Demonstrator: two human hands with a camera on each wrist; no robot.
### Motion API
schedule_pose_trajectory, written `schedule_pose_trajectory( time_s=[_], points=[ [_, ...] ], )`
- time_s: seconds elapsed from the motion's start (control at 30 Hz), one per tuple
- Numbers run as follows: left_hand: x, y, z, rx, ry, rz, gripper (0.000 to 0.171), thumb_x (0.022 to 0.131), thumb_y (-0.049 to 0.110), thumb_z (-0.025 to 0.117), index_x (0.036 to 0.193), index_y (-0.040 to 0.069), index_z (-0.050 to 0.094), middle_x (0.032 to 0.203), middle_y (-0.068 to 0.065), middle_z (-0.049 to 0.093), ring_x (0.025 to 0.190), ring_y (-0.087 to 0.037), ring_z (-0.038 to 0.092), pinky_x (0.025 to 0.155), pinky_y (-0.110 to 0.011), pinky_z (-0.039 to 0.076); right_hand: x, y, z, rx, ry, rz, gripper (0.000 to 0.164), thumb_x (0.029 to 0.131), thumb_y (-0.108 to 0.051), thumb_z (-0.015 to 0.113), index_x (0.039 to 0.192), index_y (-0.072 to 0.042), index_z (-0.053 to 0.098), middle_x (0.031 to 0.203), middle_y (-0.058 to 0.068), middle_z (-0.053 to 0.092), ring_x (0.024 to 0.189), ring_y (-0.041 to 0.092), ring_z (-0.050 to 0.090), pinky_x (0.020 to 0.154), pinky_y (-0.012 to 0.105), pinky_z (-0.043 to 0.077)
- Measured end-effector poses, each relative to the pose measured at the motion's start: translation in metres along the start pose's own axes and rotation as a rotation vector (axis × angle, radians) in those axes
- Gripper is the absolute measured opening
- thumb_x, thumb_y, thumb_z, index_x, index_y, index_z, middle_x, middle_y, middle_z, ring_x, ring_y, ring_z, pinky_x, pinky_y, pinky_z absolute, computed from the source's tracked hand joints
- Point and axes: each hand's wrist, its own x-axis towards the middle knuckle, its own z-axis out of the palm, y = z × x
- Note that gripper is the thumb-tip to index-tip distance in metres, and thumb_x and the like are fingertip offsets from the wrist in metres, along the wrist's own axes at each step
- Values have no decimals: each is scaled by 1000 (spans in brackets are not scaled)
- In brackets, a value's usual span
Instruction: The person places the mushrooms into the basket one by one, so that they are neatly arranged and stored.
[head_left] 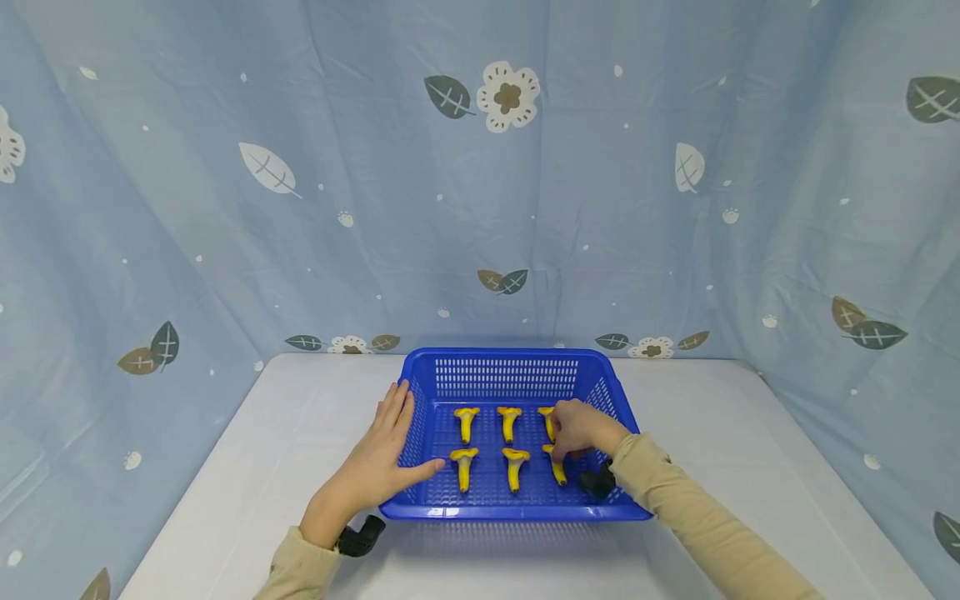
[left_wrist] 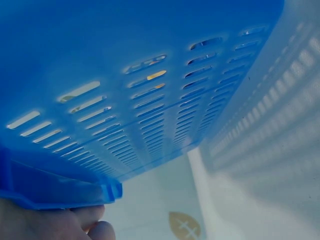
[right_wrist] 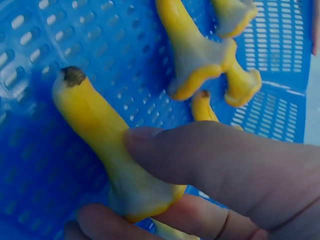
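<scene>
A blue plastic basket (head_left: 510,513) holds several yellow mushrooms with flared caps, laid out in two rows. My right hand (head_left: 581,429) reaches over the basket's right side and pinches the front-right mushroom (head_left: 558,473). In the right wrist view, the thumb lies against this mushroom's stem (right_wrist: 92,115) and other fingers are at its cap; the dark stem end points away from the hand. My left hand (head_left: 378,458) rests on the basket's left rim with fingers extended and thumb spread over the inside. In the left wrist view, its fingers (left_wrist: 90,217) touch the rim.
The basket stands on a white-covered table (head_left: 300,417). Behind and at both sides hangs a light blue curtain (head_left: 390,167) with leaf and flower prints. A black wrist device (head_left: 362,536) sits at the left wrist, another (head_left: 597,481) under the right wrist.
</scene>
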Motion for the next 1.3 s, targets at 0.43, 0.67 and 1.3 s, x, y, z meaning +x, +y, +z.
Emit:
schedule_pose_trajectory(
  time_s=[0.43,0.67,1.3],
  points=[
    [0,1,-1,-5,3,-4,108,80,71,51,150,0,8,157,-13,-5,143,-29,-11,110,-57,15,-1,0,0,-23,-37,-2,26,65,-9,83,66,-10,57,61,2,57,53,17,60,48,28,49],
    [0,1,0,-7,2,-8,107,80,69,53,150,0,8,157,-13,-5,143,-29,-10,109,-58,15,-2,2,-1,-28,-54,-34,35,65,2,79,55,-11,49,52,-2,48,47,12,51,42,22,39],
    [0,2,-1,-13,2,-12,106,81,65,56,150,0,9,157,-13,-5,143,-30,-9,109,-58,16,-4,2,-2,-41,-39,-48,22,65,1,78,62,-8,59,57,-1,53,48,12,49,44,24,41]
  ],
)
